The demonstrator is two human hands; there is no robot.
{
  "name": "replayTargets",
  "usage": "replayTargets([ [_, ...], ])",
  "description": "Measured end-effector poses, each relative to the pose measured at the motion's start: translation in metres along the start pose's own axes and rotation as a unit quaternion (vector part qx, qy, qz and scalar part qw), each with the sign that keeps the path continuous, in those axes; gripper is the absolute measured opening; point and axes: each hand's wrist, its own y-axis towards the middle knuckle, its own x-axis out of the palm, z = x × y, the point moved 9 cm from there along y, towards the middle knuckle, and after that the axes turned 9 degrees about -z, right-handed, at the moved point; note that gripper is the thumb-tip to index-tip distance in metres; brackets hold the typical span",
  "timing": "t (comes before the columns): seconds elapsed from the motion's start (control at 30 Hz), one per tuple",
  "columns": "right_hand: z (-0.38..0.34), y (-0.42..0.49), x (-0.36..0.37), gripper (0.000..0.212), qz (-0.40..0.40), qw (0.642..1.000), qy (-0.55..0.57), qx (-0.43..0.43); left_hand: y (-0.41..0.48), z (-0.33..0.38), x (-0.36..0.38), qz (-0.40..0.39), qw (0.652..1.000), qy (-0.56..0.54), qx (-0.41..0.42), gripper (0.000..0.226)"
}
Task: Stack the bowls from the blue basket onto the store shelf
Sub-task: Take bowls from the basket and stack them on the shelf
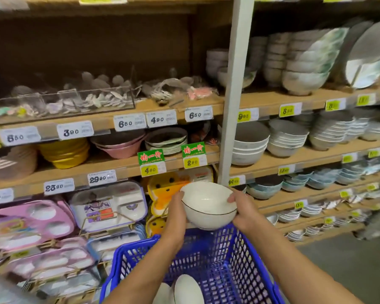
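Note:
I hold a white bowl [207, 204] with a thin dark rim line in both hands, above the far edge of the blue basket [239, 260]. My left hand [176, 212] grips its left side and my right hand [241, 208] grips its right side. More white bowls [184, 289] lie in the basket near the bottom of the view, partly cut off. The wooden store shelf [294, 159] with stacked bowls stands just beyond, to the right of a grey upright post [235, 106].
Left shelves carry divided kids' trays [110, 207], yellow plates [64, 153] and pink bowls [119, 145]. Right shelves are packed with stacks of grey and white bowls [250, 148], blue bowls [266, 189] and plates. Price tags line every shelf edge. Grey floor shows at lower right.

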Motion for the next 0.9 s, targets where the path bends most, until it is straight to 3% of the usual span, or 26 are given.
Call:
replayTargets([
  [0.13, -0.064, -0.030, -0.006, 0.048, 0.009, 0.999, -0.005, -0.035, -0.007, 0.042, 0.043, 0.004, 0.996, -0.056, 0.070, 0.041],
  [0.27, -0.120, -0.060, -0.015, 0.047, -0.030, 0.997, -0.010, -0.074, -0.019, 0.068, 0.090, -0.006, 0.989, -0.087, 0.121, 0.041],
  [0.5, -0.199, -0.085, -0.056, 0.018, -0.096, 0.986, -0.017, -0.134, -0.037, 0.103, 0.184, -0.019, 0.974, -0.114, 0.196, 0.030],
  [0.67, -0.262, -0.093, -0.089, 0.020, -0.125, 0.967, -0.042, -0.217, -0.048, 0.117, 0.246, -0.014, 0.965, -0.135, 0.226, 0.033],
  [0.9, -0.315, -0.093, -0.119, 0.026, -0.137, 0.966, -0.087, -0.202, -0.052, 0.135, 0.301, 0.018, 0.956, -0.155, 0.249, 0.040],
])
